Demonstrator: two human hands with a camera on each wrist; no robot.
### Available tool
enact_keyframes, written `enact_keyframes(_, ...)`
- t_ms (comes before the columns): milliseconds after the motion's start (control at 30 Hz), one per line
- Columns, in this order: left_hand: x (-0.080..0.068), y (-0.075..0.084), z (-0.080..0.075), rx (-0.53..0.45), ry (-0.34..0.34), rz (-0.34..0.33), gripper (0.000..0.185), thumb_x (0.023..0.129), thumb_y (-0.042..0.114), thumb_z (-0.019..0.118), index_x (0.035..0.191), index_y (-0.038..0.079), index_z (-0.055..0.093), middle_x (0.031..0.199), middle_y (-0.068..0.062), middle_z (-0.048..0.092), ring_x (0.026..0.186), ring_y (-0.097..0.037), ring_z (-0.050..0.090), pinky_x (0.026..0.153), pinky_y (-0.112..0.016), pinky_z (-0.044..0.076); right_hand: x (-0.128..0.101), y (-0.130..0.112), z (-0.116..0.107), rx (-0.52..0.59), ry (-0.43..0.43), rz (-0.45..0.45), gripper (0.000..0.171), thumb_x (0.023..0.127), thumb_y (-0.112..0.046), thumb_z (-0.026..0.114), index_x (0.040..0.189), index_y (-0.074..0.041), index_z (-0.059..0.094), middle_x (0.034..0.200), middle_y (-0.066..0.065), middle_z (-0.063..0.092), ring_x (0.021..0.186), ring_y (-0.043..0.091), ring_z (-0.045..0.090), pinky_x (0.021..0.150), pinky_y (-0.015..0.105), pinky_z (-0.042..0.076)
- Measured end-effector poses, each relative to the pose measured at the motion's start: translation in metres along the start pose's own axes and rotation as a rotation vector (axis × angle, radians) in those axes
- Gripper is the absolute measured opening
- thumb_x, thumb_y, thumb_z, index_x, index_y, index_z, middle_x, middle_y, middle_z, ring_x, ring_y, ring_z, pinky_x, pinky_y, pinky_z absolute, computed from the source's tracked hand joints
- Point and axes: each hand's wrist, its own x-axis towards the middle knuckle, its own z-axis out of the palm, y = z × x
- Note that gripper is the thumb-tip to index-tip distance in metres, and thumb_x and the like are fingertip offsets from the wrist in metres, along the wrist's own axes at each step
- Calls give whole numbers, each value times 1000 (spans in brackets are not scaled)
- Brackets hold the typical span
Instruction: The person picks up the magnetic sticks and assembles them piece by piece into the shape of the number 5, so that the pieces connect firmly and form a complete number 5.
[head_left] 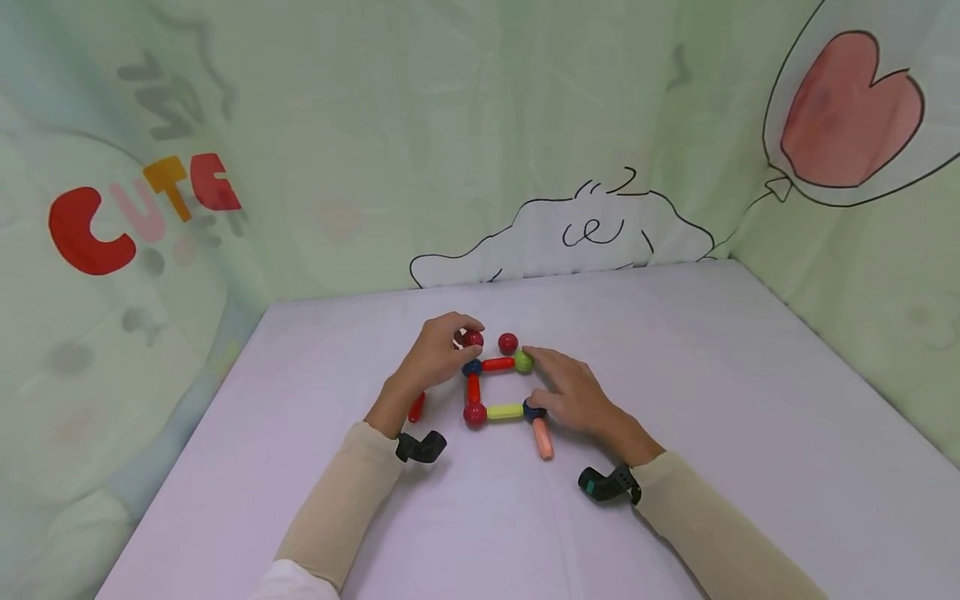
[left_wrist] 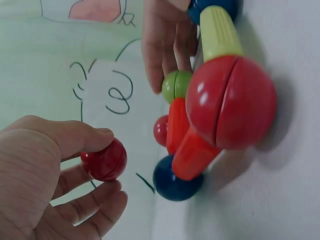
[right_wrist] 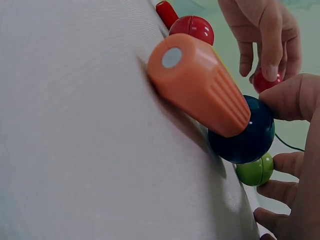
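Left hand [head_left: 435, 354] pinches a red ball [head_left: 472, 338] between thumb and fingertips, just above the frame's blue corner ball [head_left: 472, 367]. Right hand [head_left: 573, 392], fingers relaxed, rests against the green ball [head_left: 523, 362] and the near blue ball [head_left: 533, 410]. Count: three red balls, two blue, one green; five sticks.

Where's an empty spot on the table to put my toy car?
Bare table lies right of the right hand, also near the front edge between the sleeves, and by the back wall. It's crowded around the rod-and-ball frame, where the left hand pinches a red ball.
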Motion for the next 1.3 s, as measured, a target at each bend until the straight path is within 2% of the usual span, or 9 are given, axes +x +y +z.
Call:
enact_keyframes(200,-15,16,1,-59,22,131,29,86,17,69,115,15,63,103,6,60,89,-11,56,74,-22,50,0,0,0,8,-1,-4,65,83,-24,58,143,-12,37,146,6,40,136,27,32,106,58,20)
enact_keyframes(300,-22,25,1,-68,24,170,28,85,15,69,113,15,64,104,6,60,88,-11,56,75,-22,50,0,1,1,4,-1,-9,65,83,-24,58,143,-12,37,146,6,40,136,27,32,106,58,20)
enact_keyframes(533,-36,38,1,-55,14,212,27,84,14,69,110,17,64,100,7,61,84,-11,56,73,-25,52,0,0,1,3,-2,-3,64,84,-25,57,143,-12,38,145,6,40,136,28,32,106,59,19)
enact_keyframes(733,-50,44,3,-87,-8,236,32,82,12,71,112,10,63,100,5,62,86,-11,57,75,-33,54,-1,0,1,17,-5,1,65,82,-25,58,143,-13,38,145,7,41,136,29,32,106,59,19)
enact_keyframes(867,-56,47,4,-100,-42,268,34,80,11,72,112,8,63,100,4,63,85,-10,58,76,-35,54,-1,0,1,20,4,-5,65,82,-24,58,143,-12,39,145,8,41,135,30,32,105,60,19)
enact_keyframes(1033,-60,47,6,-101,-78,306,31,79,12,73,109,11,64,96,6,63,82,-6,58,74,-34,53,-1,1,2,26,12,-11,63,83,-24,58,142,-12,40,145,8,42,135,30,33,105,61,19)
enact_keyframes(1300,-69,40,13,-141,-132,265,31,78,16,75,106,11,65,90,9,63,80,-6,59,69,-29,53,-1,2,3,15,22,-20,63,83,-25,58,142,-11,40,144,8,42,134,29,34,105,61,20)
